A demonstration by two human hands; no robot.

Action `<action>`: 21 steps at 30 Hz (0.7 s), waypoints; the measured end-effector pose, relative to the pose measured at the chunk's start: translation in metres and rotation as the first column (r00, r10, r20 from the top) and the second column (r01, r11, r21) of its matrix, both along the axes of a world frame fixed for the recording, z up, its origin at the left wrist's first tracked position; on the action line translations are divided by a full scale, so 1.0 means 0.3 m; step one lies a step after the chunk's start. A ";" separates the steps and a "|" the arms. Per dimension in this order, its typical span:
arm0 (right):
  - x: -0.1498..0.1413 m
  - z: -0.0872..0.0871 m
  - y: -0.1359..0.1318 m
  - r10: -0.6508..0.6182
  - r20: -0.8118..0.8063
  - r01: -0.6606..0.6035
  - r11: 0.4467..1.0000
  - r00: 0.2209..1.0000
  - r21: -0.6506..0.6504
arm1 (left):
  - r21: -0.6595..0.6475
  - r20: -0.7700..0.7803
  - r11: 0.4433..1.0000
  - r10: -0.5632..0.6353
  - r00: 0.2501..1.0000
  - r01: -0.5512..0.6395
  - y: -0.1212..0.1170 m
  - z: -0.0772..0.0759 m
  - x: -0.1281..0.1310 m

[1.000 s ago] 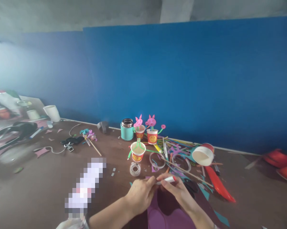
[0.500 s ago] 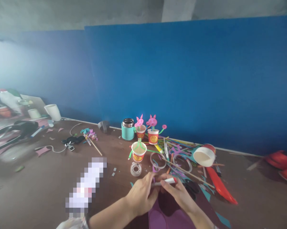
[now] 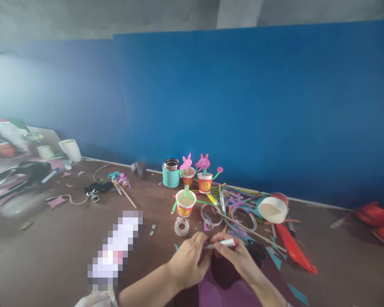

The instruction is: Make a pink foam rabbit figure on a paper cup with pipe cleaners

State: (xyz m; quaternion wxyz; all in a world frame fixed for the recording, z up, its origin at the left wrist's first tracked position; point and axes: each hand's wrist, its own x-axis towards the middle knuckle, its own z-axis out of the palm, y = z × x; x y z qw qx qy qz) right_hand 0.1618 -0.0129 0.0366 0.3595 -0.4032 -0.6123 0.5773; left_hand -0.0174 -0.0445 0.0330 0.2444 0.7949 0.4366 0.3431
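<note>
A white marker with a red end (image 3: 228,243) is gripped in my right hand (image 3: 241,261), its other end reaching toward the fingers of my left hand (image 3: 189,259). My left hand is closed close beside it, fingers curled; what they pinch is mostly hidden. Below both hands lies a purple sheet (image 3: 215,294) with curved cut edges. Just beyond my left hand rests a roll of clear tape (image 3: 182,227). Behind that stands a red and white paper cup (image 3: 186,204) with green pipe-cleaner limbs.
Two cups with pink animal heads (image 3: 205,182) stand farther back beside a turquoise jar (image 3: 171,174). Pipe cleaners, rings and scraps clutter the right, near a tipped paper cup (image 3: 273,209) and a red strip (image 3: 296,249). A blurred-out rectangular object (image 3: 116,247) lies left.
My hands stay almost in place, with only a slight shift of the fingers and marker. A bit of purple that showed between my hands is now less visible. Everything else is still.
</note>
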 end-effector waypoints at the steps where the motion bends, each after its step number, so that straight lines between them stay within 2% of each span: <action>1: -0.001 0.003 0.000 0.008 0.009 -0.008 1.000 1.000 0.010 | 0.007 0.005 1.000 -0.004 1.000 0.004 0.001 0.000 0.000; 7: 0.000 0.005 -0.006 -0.016 -0.014 0.016 1.000 1.000 0.017 | 0.036 -0.002 0.999 -0.025 1.000 0.025 0.002 0.001 -0.006; 10: 0.003 -0.009 0.002 -0.152 -0.113 0.149 0.988 0.982 -0.040 | 0.021 -0.039 0.999 0.041 0.998 -0.040 0.008 0.017 -0.020; 13: 0.005 -0.016 0.016 -0.340 -0.223 0.326 0.940 0.913 -0.099 | -0.062 -0.062 0.985 0.157 0.986 -0.161 0.015 0.046 -0.043; 16: 0.005 -0.009 0.033 -0.463 -0.315 0.464 0.883 0.828 -0.077 | -0.167 -0.124 0.980 0.092 0.988 -0.112 0.017 0.071 -0.066; 21: 0.013 0.010 0.066 -0.476 -0.355 0.487 0.871 0.804 -0.064 | -0.243 -0.306 0.969 -0.035 0.952 -0.042 0.012 0.074 -0.089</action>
